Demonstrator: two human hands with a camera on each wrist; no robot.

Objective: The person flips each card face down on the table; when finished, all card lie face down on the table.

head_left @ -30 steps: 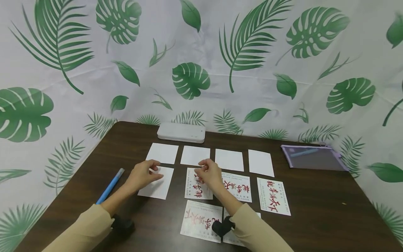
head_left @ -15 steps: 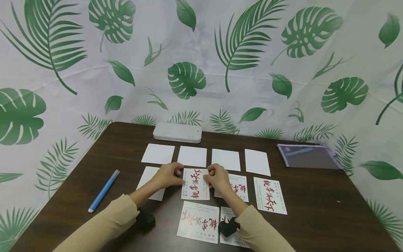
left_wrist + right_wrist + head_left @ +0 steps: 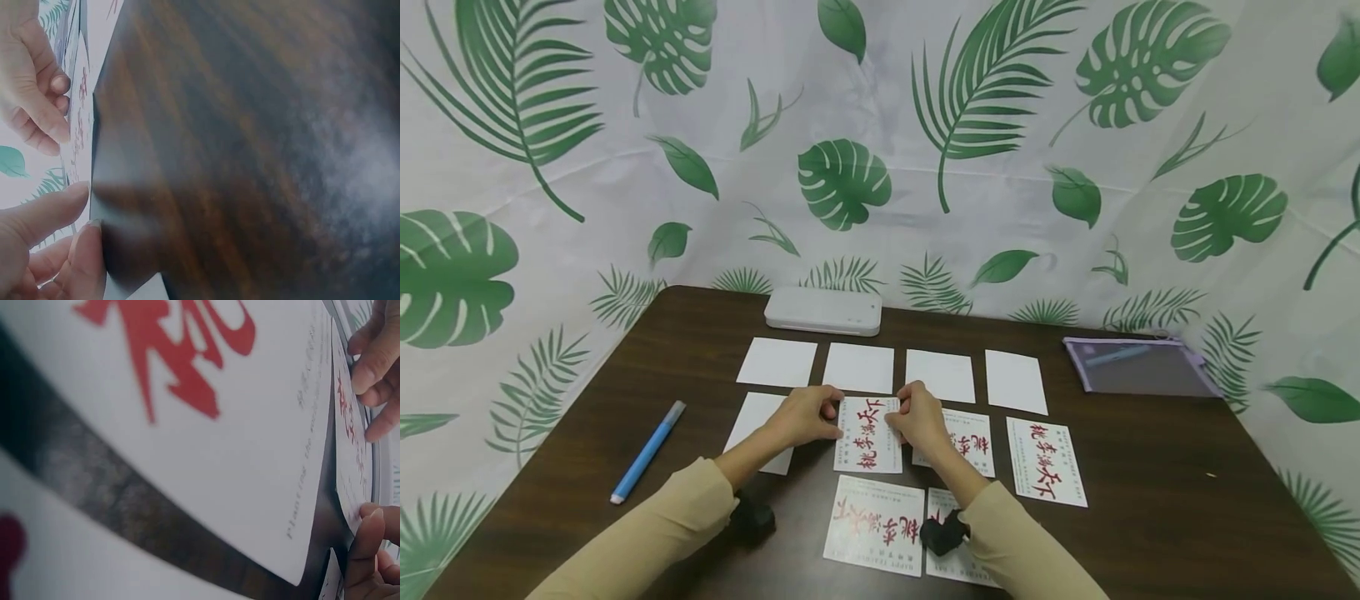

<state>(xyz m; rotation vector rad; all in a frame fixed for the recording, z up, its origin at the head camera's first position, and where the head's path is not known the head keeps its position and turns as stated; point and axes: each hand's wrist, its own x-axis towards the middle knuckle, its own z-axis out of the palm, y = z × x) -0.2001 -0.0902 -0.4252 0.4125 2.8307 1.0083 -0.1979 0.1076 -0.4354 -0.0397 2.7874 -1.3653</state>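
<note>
A white card (image 3: pixel 868 442) printed with red calligraphy lies between my hands in the head view. My left hand (image 3: pixel 808 417) pinches its left edge between thumb and fingers. At the opposite edge, my right hand (image 3: pixel 919 419) pinches it near the upper right corner. The left wrist view has the card (image 3: pixel 80 119) almost edge-on, with the left thumb and fingers (image 3: pixel 87 256) at its near end. From the right wrist, the same card (image 3: pixel 350 444) shows between both hands. A plain white card (image 3: pixel 760 417) is partly covered by the left hand.
A row of plain white cards (image 3: pixel 859 367) lies behind. Other calligraphy cards (image 3: pixel 1047 462) lie to the right and in front (image 3: pixel 874 525). A blue marker (image 3: pixel 647 452) is at left, a white case (image 3: pixel 823 311) at the back, a purple-edged mesh pouch (image 3: pixel 1142 367) at right.
Both hands hovered apart a second ago, the left one over a plain card. The left hand has moved right, and both now grip the calligraphy card's edges. Little differs since half a second ago.
</note>
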